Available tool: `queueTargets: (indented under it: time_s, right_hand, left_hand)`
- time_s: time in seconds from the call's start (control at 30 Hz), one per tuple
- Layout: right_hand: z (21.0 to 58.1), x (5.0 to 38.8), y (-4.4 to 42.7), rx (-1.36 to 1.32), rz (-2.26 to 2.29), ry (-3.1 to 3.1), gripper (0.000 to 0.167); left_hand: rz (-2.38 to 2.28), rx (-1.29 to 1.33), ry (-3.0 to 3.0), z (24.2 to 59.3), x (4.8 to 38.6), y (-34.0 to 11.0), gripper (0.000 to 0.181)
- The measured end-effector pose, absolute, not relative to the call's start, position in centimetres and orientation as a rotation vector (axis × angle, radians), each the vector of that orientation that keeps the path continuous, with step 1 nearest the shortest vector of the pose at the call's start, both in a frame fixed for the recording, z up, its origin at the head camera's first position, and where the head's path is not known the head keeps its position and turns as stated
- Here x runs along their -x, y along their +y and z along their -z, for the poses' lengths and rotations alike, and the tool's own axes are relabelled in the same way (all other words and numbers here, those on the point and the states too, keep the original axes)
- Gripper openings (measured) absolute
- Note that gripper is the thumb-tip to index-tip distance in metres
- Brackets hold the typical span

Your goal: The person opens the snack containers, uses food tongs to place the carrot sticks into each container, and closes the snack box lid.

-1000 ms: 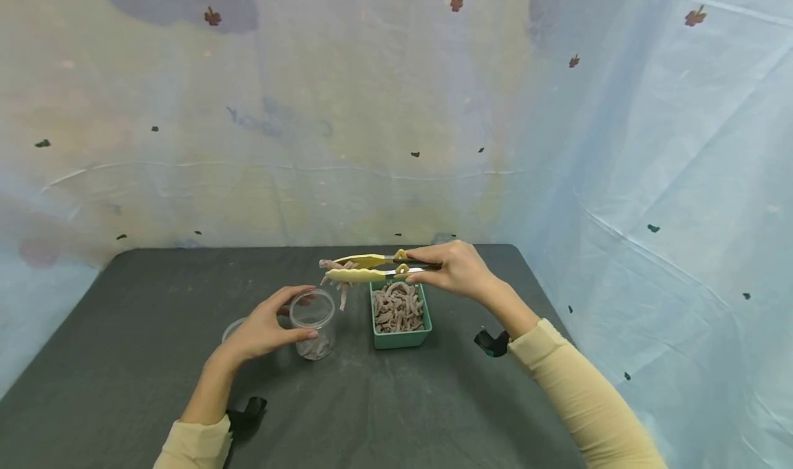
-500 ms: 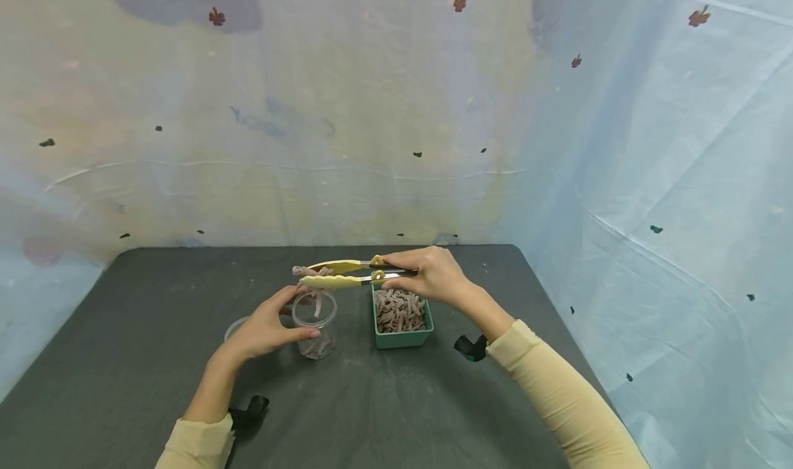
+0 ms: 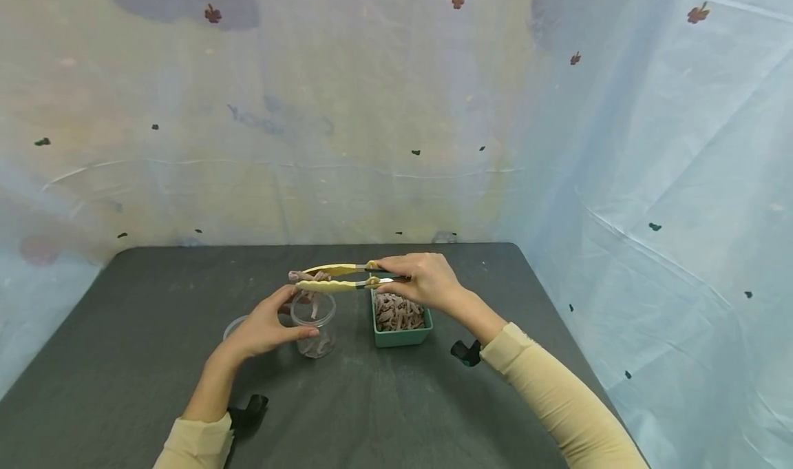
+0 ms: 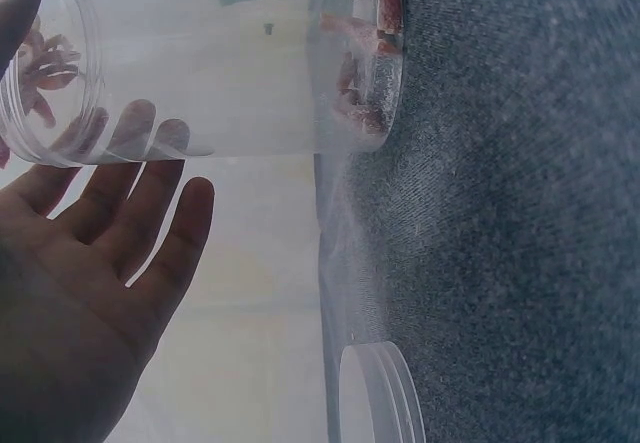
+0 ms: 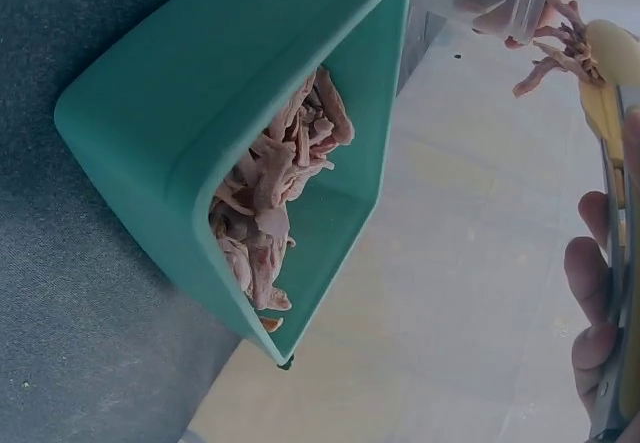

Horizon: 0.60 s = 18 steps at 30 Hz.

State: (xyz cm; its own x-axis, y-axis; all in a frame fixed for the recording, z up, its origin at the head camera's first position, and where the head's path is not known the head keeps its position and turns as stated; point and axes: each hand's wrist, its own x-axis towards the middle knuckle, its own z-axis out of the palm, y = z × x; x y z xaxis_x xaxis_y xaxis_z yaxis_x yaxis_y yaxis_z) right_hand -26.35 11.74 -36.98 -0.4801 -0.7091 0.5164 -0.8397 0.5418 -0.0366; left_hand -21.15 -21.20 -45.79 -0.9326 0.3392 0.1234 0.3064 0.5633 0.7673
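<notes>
My left hand [image 3: 263, 328] holds a clear plastic jar [image 3: 325, 338] near its rim, thumb on the near side and fingers on the far side. Several pinkish-brown meat strips lie on the jar's bottom, as the left wrist view shows. Tongs with yellow tips [image 3: 334, 286] are gripped in my right hand [image 3: 424, 279]. Between the tips is a bunch of meat strips [image 5: 565, 48], partly hanging at the jar's mouth. To the right, below the tongs, a green rectangular container [image 3: 403, 339] holds a heap of the same strips.
A round clear lid [image 4: 380, 393] lies on the dark grey table [image 3: 396, 414] to the left of the jar, partly behind my left hand. A patterned sheet [image 3: 347, 111] hangs behind the table, and a bluish one rises along its right side.
My right hand has moved left, carrying the tongs and meat strips from beside the jar to over its mouth, then slightly lower. My left hand and the jar have stayed nearly still.
</notes>
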Motion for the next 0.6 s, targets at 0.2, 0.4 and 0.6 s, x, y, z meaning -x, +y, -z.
queueTargets:
  time_s: [0.2,0.4,0.6]
  right_hand:
    - [37.11,26.16,11.73,-1.299,-0.385,-2.363,0.049]
    - [37.09,25.98,11.7,-1.339,-0.474,-2.434,0.049]
    - [36.92,26.04,11.73,-1.36,-0.51,-2.526,0.05]
  left_hand:
    - [-1.341,-0.577,2.755,45.77,21.0,-21.15,0.08]
    - [-1.375,-0.635,2.756,45.75,21.12,-21.13,0.068]
    - [-1.384,-0.639,2.737,45.88,21.26,-21.18,0.075]
